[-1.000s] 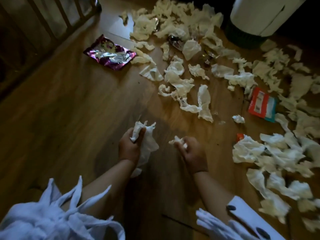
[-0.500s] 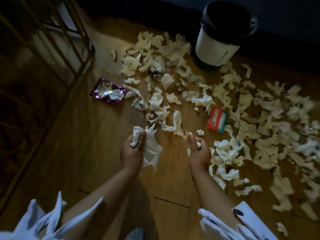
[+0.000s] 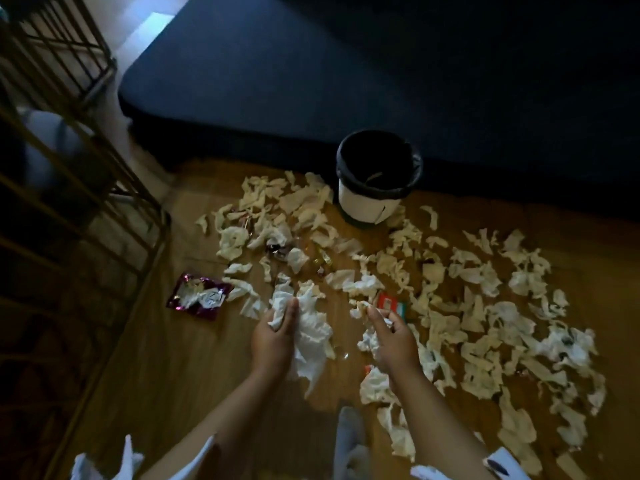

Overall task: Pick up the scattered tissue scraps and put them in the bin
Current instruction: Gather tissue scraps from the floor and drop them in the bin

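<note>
We rise from the wooden floor [image 3: 194, 358] with both hands loaded: a second ago they were low over the boards, and now the bin [image 3: 367, 206] stands whole in view ahead, its open mouth lined with a glossy black bag [image 3: 414, 181] over a round white body. Our left hand [image 3: 272, 341] has its grip closed round a big wad of tissue [image 3: 311, 327], soft, crinkled and trailing a ragged tail. Our right hand [image 3: 393, 341] pinches a few smaller scraps [image 3: 369, 341], its grip narrow. We judge that the carry to the bin is starting, with the job barely begun: torn tissue scraps [image 3: 485, 306], thin, curled and cream-white, lie strewn across the floor from the bin's foot to the right edge, among a shiny purple foil wrapper [image 3: 199, 296] and a small red packet [image 3: 389, 301].
</note>
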Motion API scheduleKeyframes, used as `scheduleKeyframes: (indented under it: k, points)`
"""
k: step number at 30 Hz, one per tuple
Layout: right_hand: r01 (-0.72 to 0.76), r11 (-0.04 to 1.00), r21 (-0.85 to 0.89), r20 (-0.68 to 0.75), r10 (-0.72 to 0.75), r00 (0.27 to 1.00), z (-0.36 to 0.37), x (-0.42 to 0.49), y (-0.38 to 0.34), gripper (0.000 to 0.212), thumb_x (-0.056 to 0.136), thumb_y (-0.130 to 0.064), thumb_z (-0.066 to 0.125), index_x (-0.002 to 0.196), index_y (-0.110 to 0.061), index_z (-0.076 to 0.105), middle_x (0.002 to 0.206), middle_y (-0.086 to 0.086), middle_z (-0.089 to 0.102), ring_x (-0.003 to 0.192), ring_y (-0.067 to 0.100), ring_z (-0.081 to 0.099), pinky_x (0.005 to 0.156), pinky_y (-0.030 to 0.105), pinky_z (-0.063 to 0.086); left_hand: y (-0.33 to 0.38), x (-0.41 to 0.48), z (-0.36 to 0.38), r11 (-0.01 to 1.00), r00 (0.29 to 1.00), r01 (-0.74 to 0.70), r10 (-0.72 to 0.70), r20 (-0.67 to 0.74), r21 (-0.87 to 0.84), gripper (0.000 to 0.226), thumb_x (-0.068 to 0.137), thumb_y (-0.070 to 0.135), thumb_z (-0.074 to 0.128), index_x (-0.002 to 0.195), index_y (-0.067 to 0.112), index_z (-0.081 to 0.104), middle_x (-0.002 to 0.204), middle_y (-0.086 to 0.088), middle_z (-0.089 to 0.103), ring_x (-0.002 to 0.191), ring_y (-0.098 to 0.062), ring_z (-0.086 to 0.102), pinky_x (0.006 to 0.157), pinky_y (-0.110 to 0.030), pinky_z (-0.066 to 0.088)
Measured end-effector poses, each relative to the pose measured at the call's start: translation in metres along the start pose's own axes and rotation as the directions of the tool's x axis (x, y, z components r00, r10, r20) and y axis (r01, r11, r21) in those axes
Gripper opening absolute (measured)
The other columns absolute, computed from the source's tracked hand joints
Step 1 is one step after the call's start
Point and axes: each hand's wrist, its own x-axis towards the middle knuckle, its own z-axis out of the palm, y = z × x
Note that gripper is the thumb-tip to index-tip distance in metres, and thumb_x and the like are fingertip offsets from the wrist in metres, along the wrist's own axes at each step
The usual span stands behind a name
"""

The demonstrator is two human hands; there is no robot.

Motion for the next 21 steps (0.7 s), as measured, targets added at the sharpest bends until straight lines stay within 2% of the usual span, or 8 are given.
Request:
scheduleKeyframes:
  k: [3, 6, 9, 12, 13, 16, 18, 21]
  points:
    - [-0.067, 0.998, 0.015, -0.023, 0.067, 0.997, -0.014, 0.039, -0.015, 0.020, 0.090, -0.033, 0.056, 0.095, -0.014, 0.059, 0.078, 0.000, 0.055, 0.071, 0.012, 0.049, 0.065, 0.027, 0.041, 0.021, 0.028, 0.032, 0.998, 0.999, 0.036, -0.036, 0.002, 0.045, 0.021, 0.091, 0.035, 0.052, 0.081, 0.018, 0.061, 0.070, 0.000, 0.058, 0.065, -0.013, 0.053, 0.057, -0.022, 0.043]
    - [-0.106, 0.994, 0.009, -0.023, 0.106, 0.994, -0.018, 0.078, -0.033, 0.028, 0.088, -0.038, 0.057, 0.100, -0.013, 0.062, 0.091, 0.007, 0.060, 0.084, 0.019, 0.054, 0.076, 0.031, 0.043, 0.042, 0.055, 0.054, 0.997, 0.998, 0.055, -0.054, -0.020, 0.049, 0.016, 0.092, 0.035, 0.052, 0.088, 0.023, 0.061, 0.075, 0.007, 0.061, 0.068, -0.004, 0.055, 0.053, -0.009, 0.045]
    - [-0.118, 0.993, 0.025, -0.021, 0.119, 0.993, -0.014, 0.116, -0.049, 0.029, 0.088, -0.040, 0.057, 0.102, -0.014, 0.061, 0.094, 0.008, 0.061, 0.086, 0.021, 0.055, 0.074, 0.029, 0.042, 0.057, 0.086, 0.071, 0.993, 0.994, 0.106, -0.104, -0.034, 0.061, 0.019, 0.090, 0.040, 0.052, 0.085, 0.025, 0.061, 0.080, 0.003, 0.063, 0.074, -0.009, 0.057, 0.066, -0.023, 0.045]
    - [-0.121, 0.991, 0.051, -0.032, 0.123, 0.992, -0.004, 0.146, -0.071, 0.031, 0.090, -0.037, 0.056, 0.107, -0.012, 0.059, 0.096, 0.004, 0.059, 0.088, 0.019, 0.054, 0.070, 0.028, 0.042, 0.070, 0.114, 0.083, 0.988, 0.990, 0.139, -0.139, -0.018, 0.060, 0.041, 0.089, 0.043, 0.051, 0.105, 0.008, 0.064, 0.101, -0.015, 0.068, 0.095, -0.028, 0.063, 0.086, -0.039, 0.049]
    - [-0.135, 0.988, 0.076, -0.038, 0.138, 0.990, 0.000, 0.156, -0.076, 0.029, 0.090, -0.037, 0.056, 0.106, -0.013, 0.058, 0.096, 0.003, 0.058, 0.089, 0.018, 0.053, 0.072, 0.028, 0.041, 0.074, 0.124, 0.086, 0.987, 0.988, 0.153, -0.153, -0.009, 0.050, 0.048, 0.088, 0.045, 0.051, 0.108, 0.003, 0.062, 0.102, -0.020, 0.066, 0.096, -0.033, 0.062, 0.086, -0.043, 0.050]
    - [-0.159, 0.971, 0.176, -0.075, 0.174, 0.982, 0.009, 0.184, -0.095, 0.018, 0.090, -0.036, 0.055, 0.097, -0.019, 0.054, 0.097, 0.005, 0.058, 0.087, 0.018, 0.052, 0.073, 0.030, 0.043, 0.091, 0.159, 0.097, 0.985, 0.985, 0.163, -0.166, 0.046, 0.063, 0.047, 0.086, 0.049, 0.051, 0.095, 0.004, 0.061, 0.075, -0.008, 0.060, 0.069, -0.019, 0.057, 0.060, -0.029, 0.045]
    - [-0.192, 0.955, 0.225, -0.087, 0.216, 0.972, 0.017, 0.203, -0.107, 0.021, 0.091, -0.036, 0.055, 0.100, -0.018, 0.056, 0.107, 0.010, 0.060, 0.092, 0.024, 0.055, 0.073, 0.033, 0.046, 0.102, 0.185, 0.105, 0.984, 0.985, 0.156, -0.161, 0.056, 0.091, 0.044, 0.089, 0.044, 0.051, 0.099, 0.003, 0.064, 0.077, -0.003, 0.062, 0.068, -0.013, 0.057, 0.056, -0.024, 0.040]
    - [-0.253, 0.912, 0.322, -0.102, 0.299, 0.949, 0.026, 0.237, -0.115, 0.036, 0.088, -0.039, 0.058, 0.114, -0.014, 0.057, 0.113, 0.020, 0.061, 0.113, 0.047, 0.053, 0.095, 0.058, 0.045, 0.117, 0.220, 0.119, 0.978, 0.978, 0.172, -0.184, 0.097, 0.116, 0.043, 0.091, 0.043, 0.051, 0.107, 0.005, 0.064, 0.079, -0.001, 0.063, 0.069, -0.010, 0.058, 0.054, -0.022, 0.040]
